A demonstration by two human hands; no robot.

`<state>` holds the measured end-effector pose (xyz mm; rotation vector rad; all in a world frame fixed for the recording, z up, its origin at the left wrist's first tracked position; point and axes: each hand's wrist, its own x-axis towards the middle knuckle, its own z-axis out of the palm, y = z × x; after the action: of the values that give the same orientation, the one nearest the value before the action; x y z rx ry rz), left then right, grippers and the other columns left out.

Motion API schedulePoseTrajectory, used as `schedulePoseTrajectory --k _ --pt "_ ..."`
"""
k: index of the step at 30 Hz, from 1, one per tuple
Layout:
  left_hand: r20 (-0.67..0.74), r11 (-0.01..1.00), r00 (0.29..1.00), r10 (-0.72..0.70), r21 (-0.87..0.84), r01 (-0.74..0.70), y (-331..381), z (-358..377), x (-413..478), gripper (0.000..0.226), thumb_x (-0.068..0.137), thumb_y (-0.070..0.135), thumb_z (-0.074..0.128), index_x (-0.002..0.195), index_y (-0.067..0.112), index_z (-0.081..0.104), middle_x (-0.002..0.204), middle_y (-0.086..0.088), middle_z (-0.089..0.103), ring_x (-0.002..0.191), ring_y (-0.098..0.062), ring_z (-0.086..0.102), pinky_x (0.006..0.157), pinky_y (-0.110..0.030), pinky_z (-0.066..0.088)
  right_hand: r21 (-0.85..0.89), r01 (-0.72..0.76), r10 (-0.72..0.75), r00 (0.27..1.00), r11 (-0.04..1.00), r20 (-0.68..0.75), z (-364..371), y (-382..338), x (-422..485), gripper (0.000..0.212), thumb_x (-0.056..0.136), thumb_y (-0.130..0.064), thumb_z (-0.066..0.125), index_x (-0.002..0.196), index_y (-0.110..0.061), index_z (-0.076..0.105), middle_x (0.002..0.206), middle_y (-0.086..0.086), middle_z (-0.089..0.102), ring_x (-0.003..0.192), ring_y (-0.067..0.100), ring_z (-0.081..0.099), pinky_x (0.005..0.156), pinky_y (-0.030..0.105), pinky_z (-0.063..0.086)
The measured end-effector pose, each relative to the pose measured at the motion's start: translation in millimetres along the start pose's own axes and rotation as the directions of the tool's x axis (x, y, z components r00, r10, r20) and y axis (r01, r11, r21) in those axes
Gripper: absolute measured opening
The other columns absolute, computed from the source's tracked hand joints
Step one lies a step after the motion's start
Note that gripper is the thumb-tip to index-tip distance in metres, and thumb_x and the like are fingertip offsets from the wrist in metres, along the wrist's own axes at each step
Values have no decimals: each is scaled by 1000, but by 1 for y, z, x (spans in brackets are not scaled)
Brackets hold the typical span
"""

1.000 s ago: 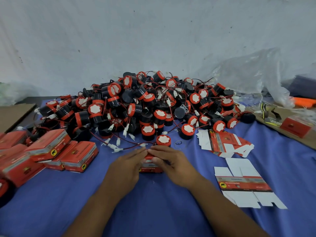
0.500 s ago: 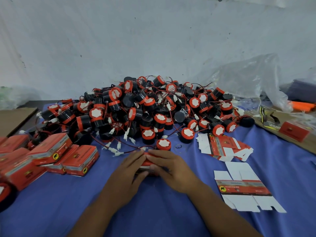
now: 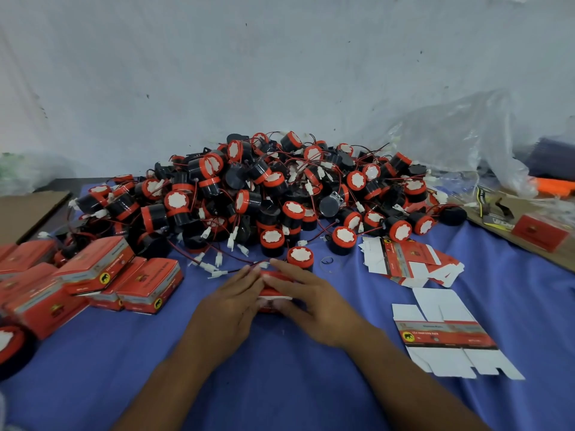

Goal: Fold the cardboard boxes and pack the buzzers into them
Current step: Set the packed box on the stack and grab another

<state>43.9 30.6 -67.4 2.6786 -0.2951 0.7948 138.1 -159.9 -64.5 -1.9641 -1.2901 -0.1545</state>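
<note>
Centrally, the left hand (image 3: 230, 303) and right hand (image 3: 314, 303) clamp their fingers over the box (image 3: 275, 276) on the cloth (image 3: 280, 387), where hard pressing might buckle a flap or snag the plugs (image 3: 209, 266) just upper-left.

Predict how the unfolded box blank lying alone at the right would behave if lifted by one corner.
The blank is thin, flat card, so it would probably feel very light and flex. Its cut flaps suggest it would likely bend along the creases. Lying flush on the cloth, its edge may be hard to catch.
</note>
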Motion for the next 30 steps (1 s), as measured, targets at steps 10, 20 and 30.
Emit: schedulePoseTrajectory --k 10,20,30 --pt "-63 999 998 -13 -31 11 -7 9 5 35 95 19 54 124 3 65 134 -8 60 132 -33 45 106 -43 43 -249 26 -66 986 968 -154 9 -3 7 36 97 -16 61 131 -5 63 144 9 55 134 26 50 113 43 40" --pt "-33 924 980 -198 -339 175 -8 8 7 26 96 29 60 122 24 64 136 9 57 132 -7 46 108 -22 40 201 -88 121 980 976 -159 7 6 11 27 97 -16 65 123 -13 70 136 -11 59 129 2 52 108 30 45" --pt "32 953 982 -188 -238 190 -15 7 11 39 92 19 67 131 17 62 142 11 49 138 -15 38 112 -13 19 -202 96 -130 978 975 -163 8 5 13 30 95 -17 67 123 -5 70 133 6 65 120 26 63 98 43 50"
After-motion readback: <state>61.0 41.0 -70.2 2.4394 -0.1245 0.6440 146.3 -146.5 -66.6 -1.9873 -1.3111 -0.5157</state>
